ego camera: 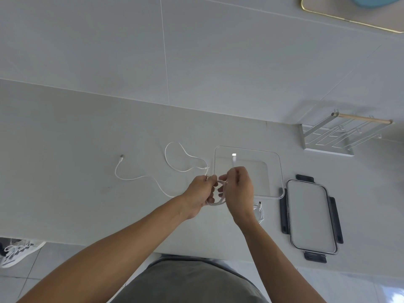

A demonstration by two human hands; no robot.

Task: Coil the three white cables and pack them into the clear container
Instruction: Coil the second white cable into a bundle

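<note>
My left hand (200,194) grips a small coil of white cable (218,199), a plug end poking out above its fingers. My right hand (238,189) pinches the free end of that cable, which sticks up over the clear container (276,171); its plug (234,155) points away from me. A second white cable (140,177) lies loose and uncoiled on the counter to the left, with a loop (175,156) further back. A third white cable (259,212) lies bundled just right of my right wrist. The container holds nothing that I can see.
The container's lid (311,217), clear with dark clips, lies flat to the right. A white wire rack (332,136) with a wooden bar stands at the back right by the wall. A sneaker (18,251) shows on the floor at the left.
</note>
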